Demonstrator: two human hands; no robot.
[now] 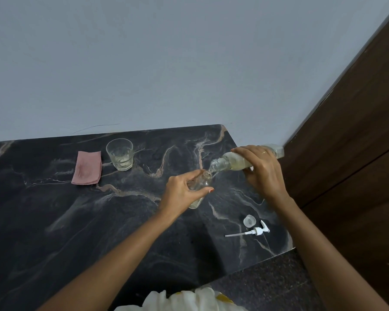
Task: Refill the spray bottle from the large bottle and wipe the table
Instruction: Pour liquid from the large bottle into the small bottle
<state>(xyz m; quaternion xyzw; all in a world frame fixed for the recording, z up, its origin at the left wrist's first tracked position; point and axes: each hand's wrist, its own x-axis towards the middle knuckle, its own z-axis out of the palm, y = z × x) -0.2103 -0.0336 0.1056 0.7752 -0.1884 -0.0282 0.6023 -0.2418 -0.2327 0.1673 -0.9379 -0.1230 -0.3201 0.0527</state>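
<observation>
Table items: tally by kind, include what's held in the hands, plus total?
Bottles: 2, small spray bottle in left hand, large bottle in right hand
Drinking glass: 1
Pink cloth: 1
Bottle cap: 1
Spray pump head: 1
Total: 6

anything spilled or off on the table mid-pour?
No spill shows. The large bottle is tipped mouth-to-mouth over the small bottle, which leans in the left hand. Pump sprayer head and cap lie loose near the table's right edge.
</observation>
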